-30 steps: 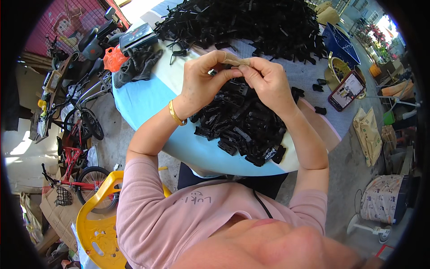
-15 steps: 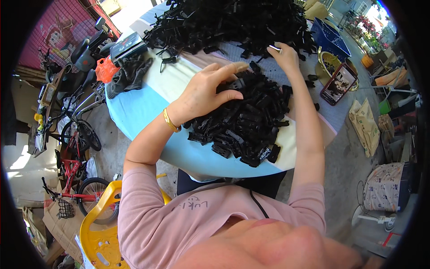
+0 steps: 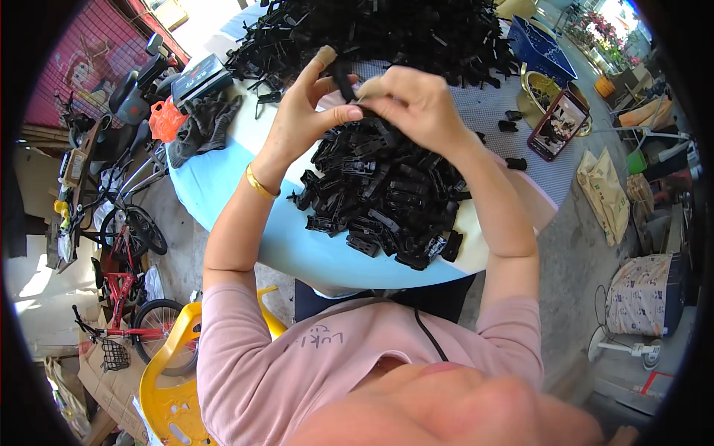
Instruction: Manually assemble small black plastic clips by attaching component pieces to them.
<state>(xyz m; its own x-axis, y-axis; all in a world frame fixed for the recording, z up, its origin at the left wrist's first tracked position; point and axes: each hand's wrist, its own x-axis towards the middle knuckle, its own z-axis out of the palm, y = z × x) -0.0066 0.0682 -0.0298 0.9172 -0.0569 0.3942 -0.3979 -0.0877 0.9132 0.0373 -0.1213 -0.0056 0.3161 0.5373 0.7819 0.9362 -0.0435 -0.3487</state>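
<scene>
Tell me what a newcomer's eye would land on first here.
First, the big heap of black plastic pieces across the far side of the cloth-covered table, with a smaller pile nearer the person. Then the left hand and right hand, close together between the two, a black piece at their fingers. Lastly, the bright yellow plastic chair at lower left.

The head-worn fisheye is aimed downward — near, above and behind the grip between left hand (image 3: 299, 111) and right hand (image 3: 416, 110).
</scene>
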